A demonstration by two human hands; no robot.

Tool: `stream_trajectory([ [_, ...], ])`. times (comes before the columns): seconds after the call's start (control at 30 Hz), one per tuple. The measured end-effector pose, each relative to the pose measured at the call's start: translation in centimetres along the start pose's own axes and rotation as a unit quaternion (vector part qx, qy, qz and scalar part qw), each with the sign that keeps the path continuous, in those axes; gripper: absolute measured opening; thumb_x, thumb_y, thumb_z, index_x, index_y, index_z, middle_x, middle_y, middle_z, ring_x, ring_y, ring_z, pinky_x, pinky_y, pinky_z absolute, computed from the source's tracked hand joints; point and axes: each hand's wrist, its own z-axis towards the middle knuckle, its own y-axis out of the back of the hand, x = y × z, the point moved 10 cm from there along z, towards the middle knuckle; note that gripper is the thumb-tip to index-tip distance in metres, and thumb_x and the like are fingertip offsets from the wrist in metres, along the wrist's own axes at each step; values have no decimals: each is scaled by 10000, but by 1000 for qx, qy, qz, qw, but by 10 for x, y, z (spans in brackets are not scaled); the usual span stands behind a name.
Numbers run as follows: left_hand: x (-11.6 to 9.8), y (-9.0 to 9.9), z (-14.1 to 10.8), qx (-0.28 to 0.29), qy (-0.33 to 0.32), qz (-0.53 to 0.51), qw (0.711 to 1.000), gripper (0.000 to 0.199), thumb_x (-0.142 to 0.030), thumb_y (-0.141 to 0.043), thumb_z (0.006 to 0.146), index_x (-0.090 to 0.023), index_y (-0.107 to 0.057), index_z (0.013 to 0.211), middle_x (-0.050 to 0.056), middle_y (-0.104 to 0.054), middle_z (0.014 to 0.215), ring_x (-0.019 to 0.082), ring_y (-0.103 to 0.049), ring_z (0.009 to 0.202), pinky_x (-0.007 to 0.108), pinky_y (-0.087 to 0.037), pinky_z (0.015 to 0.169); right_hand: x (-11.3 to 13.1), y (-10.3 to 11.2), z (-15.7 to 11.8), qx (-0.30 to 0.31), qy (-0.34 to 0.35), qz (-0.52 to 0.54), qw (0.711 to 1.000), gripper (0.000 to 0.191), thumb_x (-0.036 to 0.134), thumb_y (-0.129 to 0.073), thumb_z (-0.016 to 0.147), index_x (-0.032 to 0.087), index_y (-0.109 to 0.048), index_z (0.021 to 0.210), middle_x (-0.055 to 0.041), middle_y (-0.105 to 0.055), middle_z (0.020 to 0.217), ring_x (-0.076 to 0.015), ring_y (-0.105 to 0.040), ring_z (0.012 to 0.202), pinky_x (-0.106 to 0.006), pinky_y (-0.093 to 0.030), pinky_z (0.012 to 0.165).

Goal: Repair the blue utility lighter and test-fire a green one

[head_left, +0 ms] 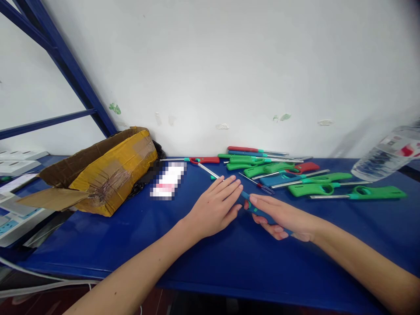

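A: State the reference landmark.
B: The taped cardboard box (114, 175), open at the top, set on the blue table (131, 256). All positions are given from it, as viewed.

A: Locate the blue lighter (265, 216).
B: Right of the box, well apart from it, in the person's hands. The handle slopes toward the viewer; the metal rod points up toward the box side.

A: Report the hands.
B: The right hand (277, 214), farther from the box, is closed around the handle, thumb along the top. The left hand (216, 205), nearer the box, lies palm down over the front of the lighter, fingers together. Its underside is hidden; whether it grips cannot be told.

A: List the adjacent items.
B: Just right of the box: a pixelated white item (169, 179). Beyond that, near the wall: a red lighter (210, 160), its rod pointing toward the box. Farther right of the box: a pile of green, blue and red lighters (278, 166), with a screwdriver (262, 187) at its near edge. Farthest right: a clear bottle (383, 155), tilted.
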Motion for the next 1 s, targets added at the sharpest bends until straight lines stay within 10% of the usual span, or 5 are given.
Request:
stream_trajectory([
  [0.63,14,-4,-4,2,0,23,1000,402,-199,-509,969,-131,-481,1365,130,-578,1363,275,-414,1386,524,-334,1170,-7,4,7,45,-25,40,998,396,607,-484,920,241,-526,1064,66,-454,651,-23,-270,393,-138,-253,348],
  [0.83,33,19,-4,-93,61,-30,993,338,-185,-560,934,-158,-568,1271,145,-595,1311,284,-462,1330,517,-432,1088,-4,17,14,27,-22,52,998,397,590,-430,943,250,-519,1127,30,-570,614,-56,-396,328,-147,-310,315],
  [1.0,52,17,-8,-110,194,-151,963,146,-245,-562,918,-183,-675,987,76,-710,962,222,-662,927,388,-552,846,-3,20,16,20,-31,67,997,368,542,-349,982,229,-518,1075,-3,-648,615,-86,-470,313,-160,-352,304],
])
